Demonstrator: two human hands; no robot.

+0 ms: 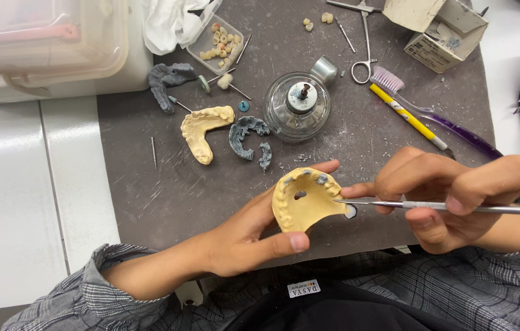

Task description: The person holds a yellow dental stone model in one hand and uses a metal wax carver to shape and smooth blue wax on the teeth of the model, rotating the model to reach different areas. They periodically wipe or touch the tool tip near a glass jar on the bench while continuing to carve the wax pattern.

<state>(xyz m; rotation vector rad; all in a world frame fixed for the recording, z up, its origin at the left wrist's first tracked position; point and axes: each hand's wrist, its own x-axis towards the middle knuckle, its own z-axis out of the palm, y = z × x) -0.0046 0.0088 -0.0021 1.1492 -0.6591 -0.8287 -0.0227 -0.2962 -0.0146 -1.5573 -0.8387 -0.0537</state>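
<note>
Yellow horseshoe-shaped plaster dental cast [303, 201] sits gripped in the left hand [244, 236] above the dark grey mat [149, 190]; right hand [450, 196] pinches a thin metal carving tool [395, 205] against its rim, where grey wax patches remain.

A dental lab: yellow jaw casts [206, 130], glass spirit lamp [297, 105], loose teeth [222, 44].

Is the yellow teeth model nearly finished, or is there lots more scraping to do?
Partway, it seems. The left hand holds a yellow teeth model whose arch carries some grey bits. The right hand presses a thin metal tool to its edge. A second yellow model and grey pieces lie on the mat, untouched.
</note>
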